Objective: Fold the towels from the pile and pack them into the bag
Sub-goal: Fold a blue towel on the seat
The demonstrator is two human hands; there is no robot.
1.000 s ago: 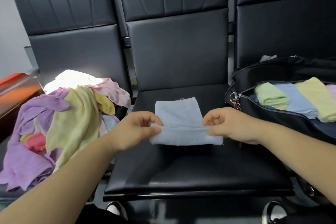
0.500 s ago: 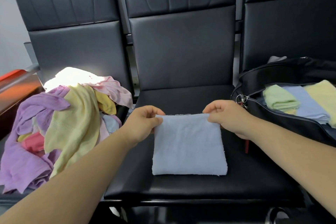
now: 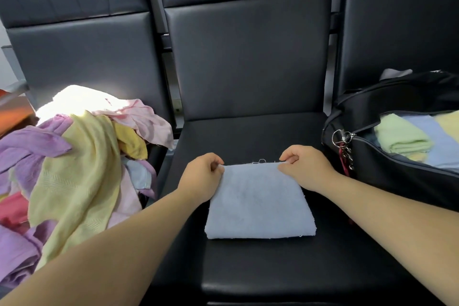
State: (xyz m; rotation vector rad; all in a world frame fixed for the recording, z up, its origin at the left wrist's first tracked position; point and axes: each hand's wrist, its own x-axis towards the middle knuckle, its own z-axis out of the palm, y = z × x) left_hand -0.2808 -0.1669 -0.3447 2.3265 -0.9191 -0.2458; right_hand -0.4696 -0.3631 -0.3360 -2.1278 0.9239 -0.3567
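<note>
**Folded blue towel held at far corners on middle seat**

The blue towel lay flat on the middle seat, folded into a rough square. Its near edge stopped well short of the seat's front lip, leaving a bare band of black cushion in front. More bare cushion lay behind its far edge, up to the backrest. Loose threads stood along that far edge.

On the left seat, the pile of loose towels spilled to the gap between the seats, near the left forearm. On the right seat, the open black bag stood close beside the right wrist, with its metal ring hanging at the near end. Folded towels lay side by side inside it, a green one nearest.

The left hand pinched the towel's far left corner, fingers curled. The right hand pinched the far right corner likewise. Both forearms reached forward, low over the seat, one on each side of the towel.
</note>
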